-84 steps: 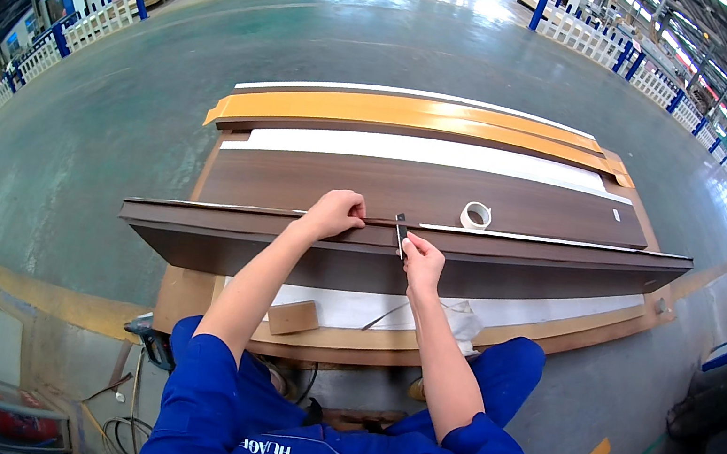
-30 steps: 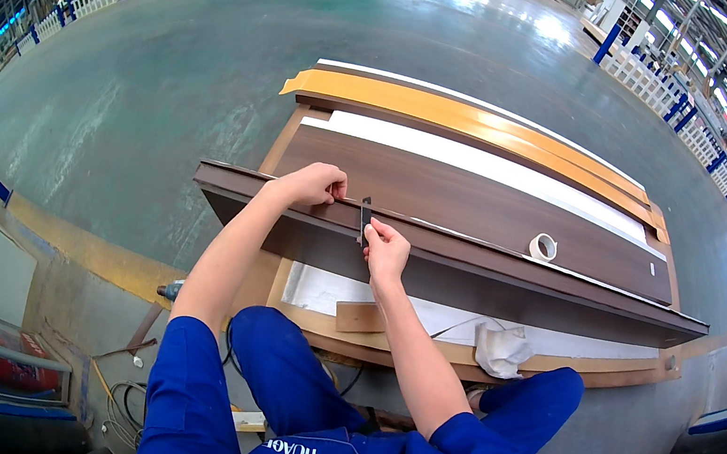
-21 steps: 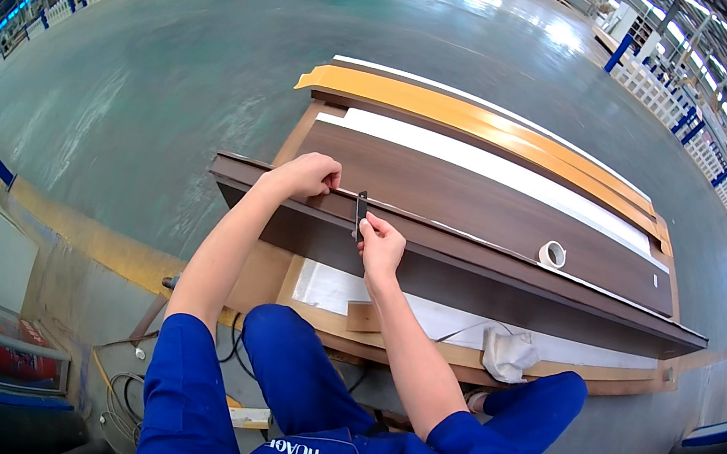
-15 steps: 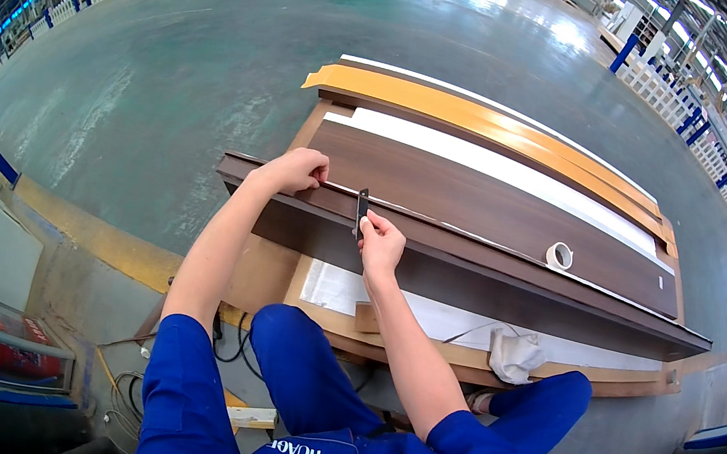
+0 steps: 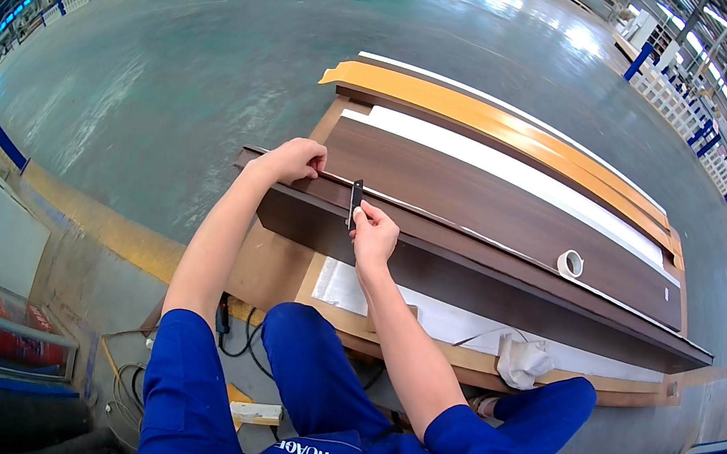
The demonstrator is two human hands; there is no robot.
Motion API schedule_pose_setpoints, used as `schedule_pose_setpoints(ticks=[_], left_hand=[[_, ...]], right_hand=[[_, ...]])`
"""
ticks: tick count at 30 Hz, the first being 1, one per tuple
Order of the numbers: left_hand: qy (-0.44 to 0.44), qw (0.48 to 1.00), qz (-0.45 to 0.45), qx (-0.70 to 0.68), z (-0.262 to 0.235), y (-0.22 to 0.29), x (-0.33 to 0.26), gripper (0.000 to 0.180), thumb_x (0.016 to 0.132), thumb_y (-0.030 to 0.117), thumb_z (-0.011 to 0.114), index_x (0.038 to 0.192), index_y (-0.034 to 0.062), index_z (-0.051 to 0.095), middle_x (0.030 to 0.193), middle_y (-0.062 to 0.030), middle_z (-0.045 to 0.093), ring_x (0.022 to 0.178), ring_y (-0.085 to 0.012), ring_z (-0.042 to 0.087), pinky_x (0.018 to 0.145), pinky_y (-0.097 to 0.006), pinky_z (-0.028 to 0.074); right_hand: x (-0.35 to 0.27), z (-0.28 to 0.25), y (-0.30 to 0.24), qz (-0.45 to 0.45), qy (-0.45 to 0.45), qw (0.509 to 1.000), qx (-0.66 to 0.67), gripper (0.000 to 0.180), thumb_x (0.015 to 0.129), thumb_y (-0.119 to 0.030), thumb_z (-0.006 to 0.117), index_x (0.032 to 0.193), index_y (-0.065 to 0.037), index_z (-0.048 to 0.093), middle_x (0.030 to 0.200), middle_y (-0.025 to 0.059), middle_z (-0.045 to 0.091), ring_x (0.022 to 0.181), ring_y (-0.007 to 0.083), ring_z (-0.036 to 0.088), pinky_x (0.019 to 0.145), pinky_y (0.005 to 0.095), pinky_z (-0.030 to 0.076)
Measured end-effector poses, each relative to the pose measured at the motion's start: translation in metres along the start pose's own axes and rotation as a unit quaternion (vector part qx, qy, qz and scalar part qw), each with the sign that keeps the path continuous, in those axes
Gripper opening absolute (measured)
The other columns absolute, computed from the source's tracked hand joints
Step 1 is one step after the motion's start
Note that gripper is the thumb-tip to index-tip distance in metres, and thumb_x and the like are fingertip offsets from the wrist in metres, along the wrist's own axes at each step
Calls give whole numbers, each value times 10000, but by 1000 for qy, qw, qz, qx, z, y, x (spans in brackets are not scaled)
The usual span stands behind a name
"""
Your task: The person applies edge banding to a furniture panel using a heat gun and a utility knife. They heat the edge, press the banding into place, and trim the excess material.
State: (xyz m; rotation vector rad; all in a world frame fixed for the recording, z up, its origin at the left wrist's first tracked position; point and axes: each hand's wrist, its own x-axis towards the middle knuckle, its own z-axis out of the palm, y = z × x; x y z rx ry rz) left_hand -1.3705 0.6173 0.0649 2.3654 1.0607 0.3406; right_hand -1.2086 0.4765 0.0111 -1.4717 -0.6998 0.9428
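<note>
A long dark brown panel with a raised edge lies across in front of me, a thin pale line running along its top. My left hand is closed at that edge near the panel's left end, its fingertips pinched together; what they hold, if anything, is too small to make out. To its right, my right hand grips a flat black knife-like tool between thumb and fingers. The tool stands nearly upright against the panel edge. Farther right, a white tape roll rests on the brown surface.
Behind lie a yellow-orange strip and a white strip. A white cloth hangs at the near edge, close to my knee. Cables lie on the floor below left, and a glass-fronted box with red contents stands farther left.
Both hands have shifted slightly left along the panel edge, and the right hand with the black tool is a little closer to the left hand. The whole view has moved slightly.
</note>
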Motion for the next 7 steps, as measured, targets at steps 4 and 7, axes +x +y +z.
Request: schedule_pose_setpoints(ticks=[4, 7], left_hand=[[0, 1000, 5, 19, -10, -12, -5, 154, 665, -2, 686, 746, 9, 555, 757, -109, 603, 741, -244, 587, 654, -351, 461], [-2, 998, -11, 61, -23, -19, -13, 155, 681, -3, 687, 768, 4, 559, 803, -111, 605, 756, -206, 588, 667, -329, 463]], right_hand=[[-4, 14, -4, 8, -14, 1000, 4, 239, 812, -87, 626, 1039, -16, 647, 642, 7, 597, 499, 54, 509, 463, 193, 416], [-8, 24, -12, 30, -16, 999, -18, 244, 815, -97, 627, 1053, -52, 650, 650, 6, 601, 501, 57, 519, 465, 202, 430]])
